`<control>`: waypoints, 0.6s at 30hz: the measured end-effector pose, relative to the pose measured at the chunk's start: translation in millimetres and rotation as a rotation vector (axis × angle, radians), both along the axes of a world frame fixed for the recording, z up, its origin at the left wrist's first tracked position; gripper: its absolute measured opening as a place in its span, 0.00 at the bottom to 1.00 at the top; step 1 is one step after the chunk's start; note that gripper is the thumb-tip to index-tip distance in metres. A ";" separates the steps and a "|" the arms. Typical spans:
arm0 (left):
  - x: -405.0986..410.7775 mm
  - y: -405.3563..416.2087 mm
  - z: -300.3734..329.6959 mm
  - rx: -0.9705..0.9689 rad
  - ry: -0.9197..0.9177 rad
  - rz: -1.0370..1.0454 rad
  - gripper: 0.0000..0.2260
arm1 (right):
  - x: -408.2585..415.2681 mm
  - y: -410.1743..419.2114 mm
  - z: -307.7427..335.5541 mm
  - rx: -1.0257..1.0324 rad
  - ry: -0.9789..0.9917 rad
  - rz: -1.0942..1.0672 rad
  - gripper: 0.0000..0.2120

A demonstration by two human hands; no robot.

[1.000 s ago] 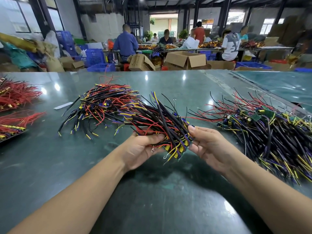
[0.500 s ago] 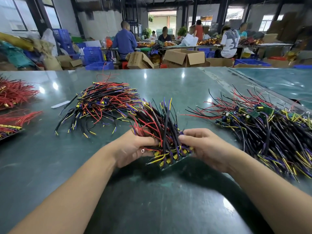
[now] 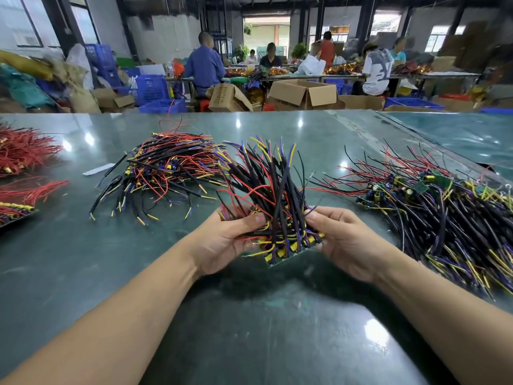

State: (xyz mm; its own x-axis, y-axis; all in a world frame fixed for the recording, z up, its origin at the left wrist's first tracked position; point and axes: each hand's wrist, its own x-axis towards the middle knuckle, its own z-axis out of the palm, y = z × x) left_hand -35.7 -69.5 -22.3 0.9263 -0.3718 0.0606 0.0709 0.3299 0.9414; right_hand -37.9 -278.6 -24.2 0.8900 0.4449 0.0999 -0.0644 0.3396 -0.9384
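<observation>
Both forearms reach in over the green table (image 3: 83, 273). The left hand (image 3: 222, 243) and right hand (image 3: 344, 243) each clamp a side of a wired circuit-board bundle (image 3: 277, 212), thumbs on top, wires fanning upward, just above the tabletop. A loose wire pile (image 3: 166, 170) lies behind-left; another heap with capacitor boards (image 3: 444, 212) crowds the right.

Head-worn, wide-angle, facing forward and down; close above left hand (image 3: 222, 245) and right hand (image 3: 347, 240), looking along the table (image 3: 83, 273) toward a far hall (image 3: 166, 31), seemingly blurred there.
</observation>
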 end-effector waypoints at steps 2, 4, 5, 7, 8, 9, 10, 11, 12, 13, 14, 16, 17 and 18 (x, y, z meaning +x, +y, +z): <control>0.0 -0.3 -1.2 -0.064 0.008 -0.017 0.10 | -0.5 0.5 -0.5 0.058 0.000 0.034 0.13; 0.8 -1.0 -1.5 -0.104 0.007 -0.014 0.10 | 0.2 1.9 -1.2 0.101 0.002 0.060 0.14; 1.3 -2.0 -2.1 -0.106 0.008 -0.006 0.11 | 1.0 2.6 -1.3 0.103 0.004 0.059 0.14; 3.9 -2.0 -2.1 -0.106 0.031 0.017 0.09 | 3.7 3.7 -0.8 0.085 0.008 0.030 0.13; 5.6 -1.1 -1.4 -0.091 0.043 0.031 0.09 | 5.3 4.1 -1.2 0.070 0.009 0.007 0.14; 7.2 0.2 0.0 -0.062 0.039 0.037 0.09 | 6.7 4.3 -1.4 0.058 0.006 -0.017 0.14; 8.0 1.8 1.7 -0.030 0.027 0.038 0.08 | 7.4 4.4 -1.4 0.053 0.001 -0.040 0.15; 8.2 4.1 3.3 -0.003 0.016 0.036 0.08 | 7.8 4.8 -1.5 0.055 -0.001 -0.062 0.16; 8.1 6.4 5.1 0.019 0.010 0.035 0.08 | 8.0 4.8 -1.5 0.064 -0.003 -0.084 0.16; 8.4 8.8 6.3 0.042 0.011 0.040 0.08 | 7.8 5.1 -1.2 0.078 -0.001 -0.110 0.15; 8.5 11.0 7.5 0.062 0.019 0.049 0.07 | 7.2 5.5 -0.7 0.097 0.004 -0.143 0.12; 8.7 15.2 9.5 0.094 0.051 0.076 0.07 | 6.6 7.0 0.0 0.107 0.004 -0.216 0.09; 8.7 16.3 10.9 0.112 0.066 0.085 0.06 | 6.7 7.5 -0.3 0.090 -0.008 -0.258 0.08; 8.6 17.9 12.0 0.133 0.084 0.097 0.06 | 7.0 8.3 -0.7 0.064 -0.025 -0.307 0.08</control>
